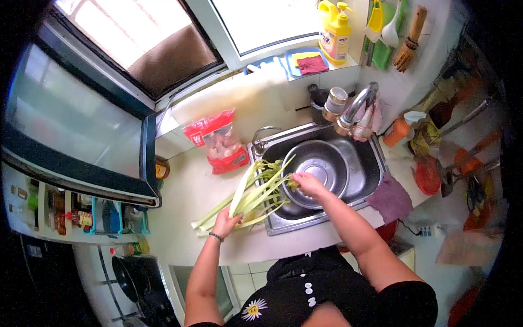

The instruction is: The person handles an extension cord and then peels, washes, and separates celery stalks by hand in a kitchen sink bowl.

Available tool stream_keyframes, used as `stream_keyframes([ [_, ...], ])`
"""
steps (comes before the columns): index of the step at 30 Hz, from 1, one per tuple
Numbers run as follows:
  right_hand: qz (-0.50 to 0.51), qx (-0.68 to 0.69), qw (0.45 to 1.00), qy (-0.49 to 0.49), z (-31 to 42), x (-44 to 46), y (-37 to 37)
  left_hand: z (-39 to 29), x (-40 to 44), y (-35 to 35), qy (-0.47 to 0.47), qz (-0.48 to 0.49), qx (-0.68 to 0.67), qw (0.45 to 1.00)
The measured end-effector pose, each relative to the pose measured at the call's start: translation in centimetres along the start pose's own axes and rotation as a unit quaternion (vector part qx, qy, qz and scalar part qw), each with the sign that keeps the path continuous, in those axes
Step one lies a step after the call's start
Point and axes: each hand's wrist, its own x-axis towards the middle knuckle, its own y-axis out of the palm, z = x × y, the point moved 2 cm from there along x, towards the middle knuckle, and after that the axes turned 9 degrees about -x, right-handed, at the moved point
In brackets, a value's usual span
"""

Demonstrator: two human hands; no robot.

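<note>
My left hand (225, 222) is closed around pale green celery stalks (253, 197) at the counter's edge beside the sink. Their leafy ends reach over the left rim of the steel sink (368, 161). Above a round metal basin (344, 180) in that sink, my right hand (309, 186) pinches at the leafy tip of a stalk. More celery stalks (204, 219) lie on the counter under and beside my left hand. The inside of the left palm is hidden.
A red and clear bag of pale food (220, 143) stands behind the celery. The faucet (362, 101) arches over the back right of the sink. A purple cloth (390, 199) hangs over the front right corner. An open window (81, 109) swings in on the left.
</note>
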Motion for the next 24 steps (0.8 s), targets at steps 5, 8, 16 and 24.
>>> stream_keyframes([
  [5, -0.007, 0.169, 0.985, 0.01, -0.4, 1.0, 1.5, 0.2, 0.3, 0.5, 0.021, -0.011, -0.017, 1.0],
  [8, 0.001, 0.245, 0.969, 0.03, -0.8, 1.4, 1.9, 0.3, 0.3, 0.4, 0.022, -0.008, -0.025, 0.999],
  [16, -0.142, -0.086, 0.955, -0.245, 1.7, 0.3, 1.8, 0.4, 0.4, 0.5, 0.021, 0.008, -0.038, 0.999],
  [24, -0.213, -0.312, 0.827, -0.416, 4.4, -1.9, 0.6, 1.3, 0.9, 0.4, 0.024, -0.015, -0.043, 0.999],
])
